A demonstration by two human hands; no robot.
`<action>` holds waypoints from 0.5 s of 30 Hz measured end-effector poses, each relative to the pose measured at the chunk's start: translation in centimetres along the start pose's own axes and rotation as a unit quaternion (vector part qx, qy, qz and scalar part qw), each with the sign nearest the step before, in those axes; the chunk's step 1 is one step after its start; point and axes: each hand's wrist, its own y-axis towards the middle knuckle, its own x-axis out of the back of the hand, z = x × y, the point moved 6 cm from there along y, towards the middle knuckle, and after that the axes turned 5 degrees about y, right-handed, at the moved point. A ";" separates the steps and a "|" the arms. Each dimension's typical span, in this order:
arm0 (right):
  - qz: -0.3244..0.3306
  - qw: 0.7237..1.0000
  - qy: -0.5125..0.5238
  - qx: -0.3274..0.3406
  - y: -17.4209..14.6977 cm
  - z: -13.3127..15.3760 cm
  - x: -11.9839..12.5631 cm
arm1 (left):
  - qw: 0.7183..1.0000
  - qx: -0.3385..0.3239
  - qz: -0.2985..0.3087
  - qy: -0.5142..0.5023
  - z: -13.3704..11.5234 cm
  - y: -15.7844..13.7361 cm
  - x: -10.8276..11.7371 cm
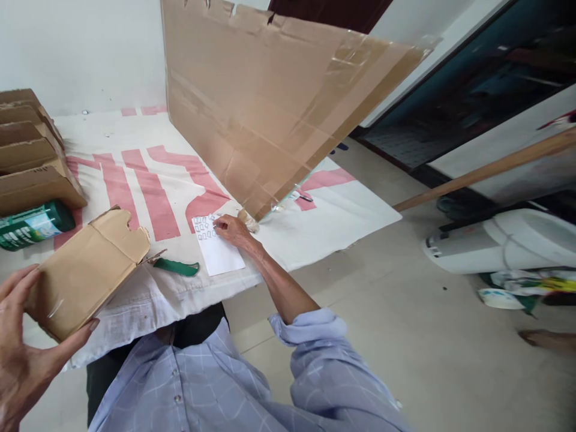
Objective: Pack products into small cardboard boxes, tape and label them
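Observation:
My left hand (pixel 27 336) grips a small flat cardboard box (pixel 85 270) by its near end, thumb along one edge and fingers over the other. The box is tilted above the table's front edge, and its far end is torn and notched. My right hand (pixel 231 230) rests at the top right of a white sheet of paper (pixel 222 255), fingers bent and pinched together. Whatever is between those fingertips is too small to make out. Rows of small outlined squares cover the sheet's upper part. Between the box and the sheet lies a green-handled knife (pixel 176 267).
A large cardboard sheet (pixel 270 102) stands tilted behind my right hand. At left are several folded cardboard pieces (pixel 31 150) and a green bottle (pixel 38 225) on its side. A cloth with red shapes (pixel 153 198) covers the table. A white bucket (pixel 508 240) is on the right.

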 end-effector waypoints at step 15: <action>-0.032 0.998 0.036 -0.030 0.3 -0.3 0.0 | 1.000 0.011 -0.002 -0.009 -0.1 0.1 0.1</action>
